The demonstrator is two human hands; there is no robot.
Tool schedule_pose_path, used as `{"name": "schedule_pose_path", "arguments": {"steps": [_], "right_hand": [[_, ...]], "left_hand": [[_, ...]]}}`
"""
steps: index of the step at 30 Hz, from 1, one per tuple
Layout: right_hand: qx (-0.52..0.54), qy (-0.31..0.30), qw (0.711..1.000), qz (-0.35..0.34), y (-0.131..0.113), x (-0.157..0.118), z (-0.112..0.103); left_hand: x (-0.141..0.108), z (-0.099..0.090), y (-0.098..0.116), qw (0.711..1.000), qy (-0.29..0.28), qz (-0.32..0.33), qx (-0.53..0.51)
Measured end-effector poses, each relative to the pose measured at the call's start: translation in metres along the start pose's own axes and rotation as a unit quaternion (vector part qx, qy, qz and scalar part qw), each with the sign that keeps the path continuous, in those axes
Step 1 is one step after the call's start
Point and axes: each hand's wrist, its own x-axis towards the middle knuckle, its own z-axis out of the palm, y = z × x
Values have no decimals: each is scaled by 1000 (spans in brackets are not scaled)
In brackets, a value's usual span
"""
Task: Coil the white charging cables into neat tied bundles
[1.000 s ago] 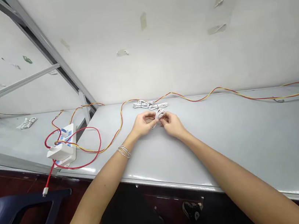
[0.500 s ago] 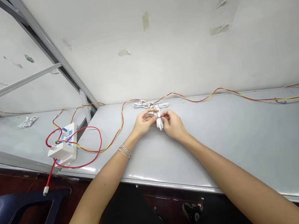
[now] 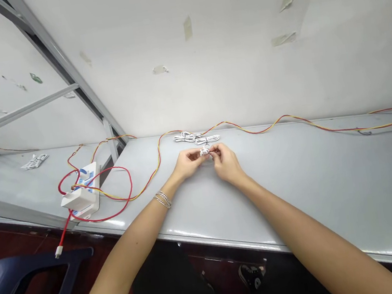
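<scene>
Fingers [image 3: 199,159] of left hand [image 3: 188,163] pinched around white cable bundle [image 3: 204,151].

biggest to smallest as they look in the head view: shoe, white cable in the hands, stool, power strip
1. stool, even cut off at the edge
2. power strip
3. shoe
4. white cable, only partly visible

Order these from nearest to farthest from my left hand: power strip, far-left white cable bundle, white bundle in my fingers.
1. White bundle in your fingers, at your left hand.
2. Power strip, off to its left.
3. Far-left white cable bundle, beyond the strip.
</scene>
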Motion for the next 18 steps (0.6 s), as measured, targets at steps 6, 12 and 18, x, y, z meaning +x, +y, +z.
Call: {"name": "schedule_pose_path", "arguments": {"steps": [6, 12, 18], "right_hand": [[-15, 2, 1000, 7, -5, -1, -1], [-3, -3, 1000, 8, -7, -1, 1], [1, 12, 1000, 3, -7, 0, -1]], "left_hand": [[2, 0, 0, 998, 30, 50, -18], [-1, 1, 6, 992, 22, 5, -127], [-1, -2, 11, 989, -28, -36, -139]]}}
